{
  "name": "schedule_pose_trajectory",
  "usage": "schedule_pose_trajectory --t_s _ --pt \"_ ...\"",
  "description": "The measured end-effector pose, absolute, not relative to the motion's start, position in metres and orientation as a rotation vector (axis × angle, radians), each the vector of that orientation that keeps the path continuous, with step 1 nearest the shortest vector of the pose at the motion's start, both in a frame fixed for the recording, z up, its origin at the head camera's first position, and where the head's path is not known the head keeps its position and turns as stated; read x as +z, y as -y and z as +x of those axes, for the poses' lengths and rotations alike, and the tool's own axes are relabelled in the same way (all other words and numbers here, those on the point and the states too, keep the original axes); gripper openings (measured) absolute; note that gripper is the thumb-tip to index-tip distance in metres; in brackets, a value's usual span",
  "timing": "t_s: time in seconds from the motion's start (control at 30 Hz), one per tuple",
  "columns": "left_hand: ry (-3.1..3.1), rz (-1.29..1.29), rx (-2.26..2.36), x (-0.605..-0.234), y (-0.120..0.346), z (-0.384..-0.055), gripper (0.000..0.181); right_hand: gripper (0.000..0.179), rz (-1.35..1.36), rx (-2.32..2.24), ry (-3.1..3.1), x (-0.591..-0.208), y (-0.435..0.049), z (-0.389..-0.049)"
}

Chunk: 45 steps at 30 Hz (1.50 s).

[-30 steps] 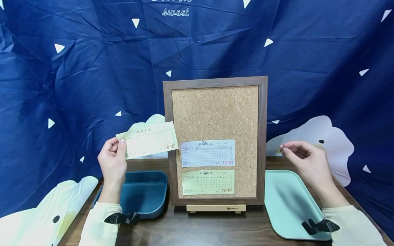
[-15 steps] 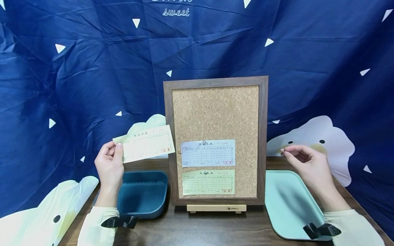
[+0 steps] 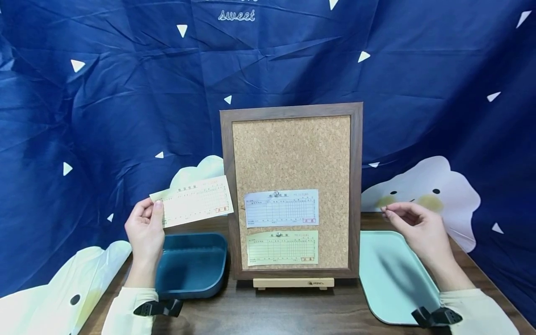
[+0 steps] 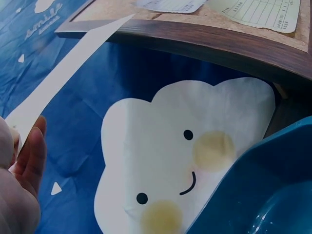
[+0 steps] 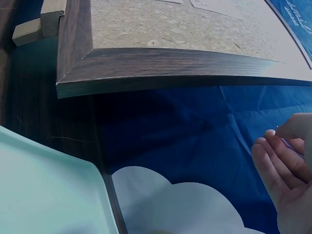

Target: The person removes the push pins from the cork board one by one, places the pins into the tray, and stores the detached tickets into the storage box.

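Now, in the head view, the left hand (image 3: 144,228) has drifted down and outward, so the yellow slip (image 3: 194,202), unpinned, seems farther from the corkboard (image 3: 291,153), overlapping only its left edge. Left wrist view: the slip's near end is clamped in that hand. Right wrist view: the right hand (image 5: 287,165) pinches a tiny pin-like thing (image 5: 277,127) beyond the board's right edge.

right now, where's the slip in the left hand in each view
Head: left of centre, the slip tilts up to the right from the left hand.
Left wrist: on the left, a narrow strip slanting up to the right.
Right wrist: not in it.
Shared landmark: the board, central in the head view, along the top in both wrist views.
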State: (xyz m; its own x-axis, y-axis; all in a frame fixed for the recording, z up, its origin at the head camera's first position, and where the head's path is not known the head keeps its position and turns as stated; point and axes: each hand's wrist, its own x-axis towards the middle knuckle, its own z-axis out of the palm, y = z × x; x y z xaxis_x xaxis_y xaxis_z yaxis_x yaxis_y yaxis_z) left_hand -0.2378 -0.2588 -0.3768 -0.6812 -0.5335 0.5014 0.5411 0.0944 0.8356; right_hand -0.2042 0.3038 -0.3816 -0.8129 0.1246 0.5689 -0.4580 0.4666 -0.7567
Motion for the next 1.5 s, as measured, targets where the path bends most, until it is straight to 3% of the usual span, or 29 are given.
schedule_pose_trajectory --t_s 1.5 --pt "1.786 0.088 -1.643 -0.403 0.29 -0.22 0.013 0.014 0.172 1.18 2.278 -0.423 -0.316 -0.19"
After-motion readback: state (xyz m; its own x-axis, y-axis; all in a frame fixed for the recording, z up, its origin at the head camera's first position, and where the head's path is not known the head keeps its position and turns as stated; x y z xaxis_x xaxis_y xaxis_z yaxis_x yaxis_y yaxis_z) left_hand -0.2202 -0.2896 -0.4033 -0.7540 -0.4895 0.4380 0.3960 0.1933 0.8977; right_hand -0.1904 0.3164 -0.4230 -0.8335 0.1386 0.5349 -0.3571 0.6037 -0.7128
